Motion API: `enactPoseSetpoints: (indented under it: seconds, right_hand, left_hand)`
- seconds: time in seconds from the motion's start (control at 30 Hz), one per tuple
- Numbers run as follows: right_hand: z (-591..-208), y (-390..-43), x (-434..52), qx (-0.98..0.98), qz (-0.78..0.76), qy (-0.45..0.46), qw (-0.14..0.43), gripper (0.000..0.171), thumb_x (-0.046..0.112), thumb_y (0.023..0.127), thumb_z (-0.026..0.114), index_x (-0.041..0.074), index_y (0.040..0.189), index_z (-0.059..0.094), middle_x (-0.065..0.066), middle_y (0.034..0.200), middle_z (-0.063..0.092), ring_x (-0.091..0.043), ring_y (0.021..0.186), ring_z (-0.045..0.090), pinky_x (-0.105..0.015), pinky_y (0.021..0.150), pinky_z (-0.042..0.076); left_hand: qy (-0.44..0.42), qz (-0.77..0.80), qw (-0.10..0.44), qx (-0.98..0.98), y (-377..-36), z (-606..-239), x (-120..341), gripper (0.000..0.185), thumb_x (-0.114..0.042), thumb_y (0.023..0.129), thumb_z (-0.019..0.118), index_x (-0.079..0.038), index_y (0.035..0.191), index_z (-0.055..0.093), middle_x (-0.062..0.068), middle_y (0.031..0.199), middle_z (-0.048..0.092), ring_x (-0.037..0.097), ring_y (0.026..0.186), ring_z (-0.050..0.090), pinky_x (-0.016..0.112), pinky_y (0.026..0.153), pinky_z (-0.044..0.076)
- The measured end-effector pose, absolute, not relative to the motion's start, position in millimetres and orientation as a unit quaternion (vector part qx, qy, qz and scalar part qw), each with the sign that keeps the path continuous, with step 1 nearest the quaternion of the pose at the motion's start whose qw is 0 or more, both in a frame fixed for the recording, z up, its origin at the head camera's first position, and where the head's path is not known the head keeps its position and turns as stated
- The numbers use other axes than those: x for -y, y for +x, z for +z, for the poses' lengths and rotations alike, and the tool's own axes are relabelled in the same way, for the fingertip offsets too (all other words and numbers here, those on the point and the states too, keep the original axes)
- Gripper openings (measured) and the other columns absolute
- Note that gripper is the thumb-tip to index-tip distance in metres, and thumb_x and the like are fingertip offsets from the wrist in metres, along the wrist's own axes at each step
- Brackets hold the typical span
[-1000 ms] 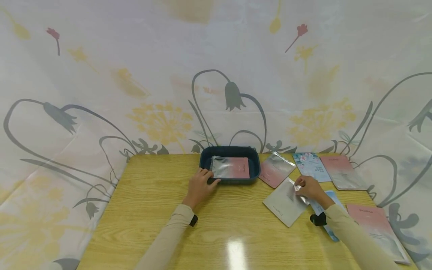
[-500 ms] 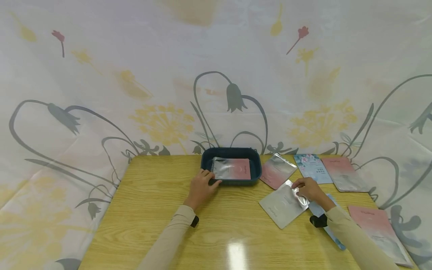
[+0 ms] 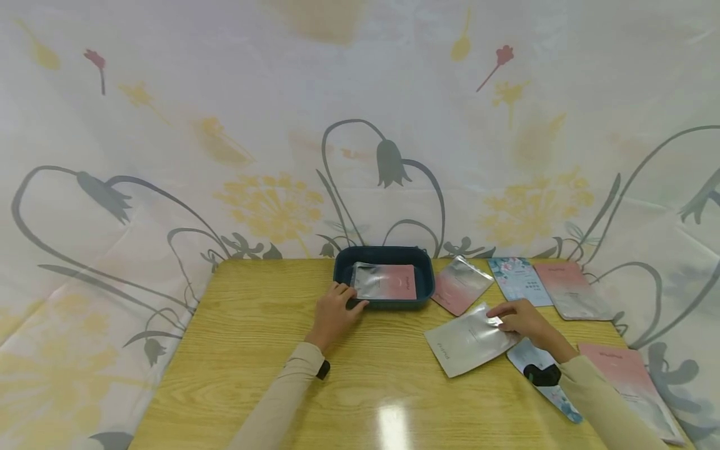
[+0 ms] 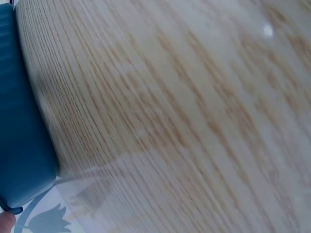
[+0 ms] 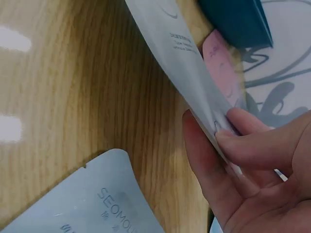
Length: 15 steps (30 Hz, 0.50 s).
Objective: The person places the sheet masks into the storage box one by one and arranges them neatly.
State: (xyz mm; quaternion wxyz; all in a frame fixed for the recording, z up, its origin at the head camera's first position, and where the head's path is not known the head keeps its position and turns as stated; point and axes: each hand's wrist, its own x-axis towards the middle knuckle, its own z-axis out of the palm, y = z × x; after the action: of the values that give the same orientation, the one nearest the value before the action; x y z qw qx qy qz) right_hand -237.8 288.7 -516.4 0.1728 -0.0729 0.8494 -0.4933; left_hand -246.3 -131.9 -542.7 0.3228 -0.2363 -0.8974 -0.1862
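My left hand [image 3: 334, 312] holds the left front corner of a dark blue plastic basket [image 3: 385, 304], fingers over the rim and thumb along the front. In the left wrist view only a fingertip [image 4: 6, 221] shows beside the basket wall [image 4: 24, 111]. A pink and silver packet [image 3: 388, 280] lies inside the basket. My right hand [image 3: 523, 322] pinches a silver sheet mask packet [image 3: 467, 344] by its right end; in the right wrist view the thumb and fingers clasp that packet [image 5: 180, 53], which bends above the table.
Below my right wrist lies a light blue floral packet [image 3: 531, 355]. Pink and silver packets lie beside the basket [image 3: 462, 284], at the back right [image 3: 572, 290] and near right [image 3: 630, 387]. Another floral packet [image 3: 520, 281] sits at the back, before a flower-printed cloth [image 3: 253, 125].
The silver packet has swung round and shifted left in my right hand, uncovering more of the floral packet below. My left hand stays on the basket.
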Motion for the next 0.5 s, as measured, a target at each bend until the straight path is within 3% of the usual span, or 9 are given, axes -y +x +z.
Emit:
enactPoseSetpoints:
  seconds: [0.23,0.5]
  right_hand:
    - [-510.6,-219.4,-286.4,-0.835,-0.522,-0.046,0.168,0.030,-0.007,0.075,0.051,-0.009,0.103,0.059,-0.020,0.103,0.056,-0.009,0.049,0.033,-0.026,0.044,0.035]
    - [-512.1,-204.2,-284.4,-0.829,-0.543,-0.022,0.131,0.029,-0.006,0.078,0.052,-0.009,0.106,0.058,-0.015,0.101,0.055,-0.008,0.053,0.040,-0.025,0.049,0.039]
  left_hand:
    - [-0.239,-0.190,0.328,0.894,-245.9,-542.5,133.6,0.025,-0.035,0.072,0.071,-0.012,0.073,0.060,-0.001,0.072,0.053,0.014,0.066,0.043,0.026,0.055,0.042]
    - [-0.233,-0.191,0.307,0.903,-246.4,-543.3,133.3,0.025,-0.037,0.074,0.068,-0.013,0.075,0.060,-0.002,0.073,0.053,0.014,0.068,0.044,0.026,0.056,0.042]
